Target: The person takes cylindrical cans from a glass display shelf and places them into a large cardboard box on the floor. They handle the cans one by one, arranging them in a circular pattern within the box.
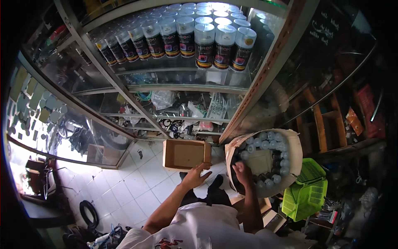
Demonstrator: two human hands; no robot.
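Single head-worn fisheye view, upright, facing down and forward over person's shirt (pixel 203 226), nearest, at lower edge. Left hand (pixel 195 176) and right hand (pixel 243 172) lie below picture centre; tiled floor (pixel 137 178) farther, beneath. Glass shelving (pixel 186 88) stands ahead, across top. Straight edges bend toward dark rim.

Wht short-slv shirt (pixel 207 226) w/ red & dk print (pixel 169 242), plus dk trousers (pixel 220 198).
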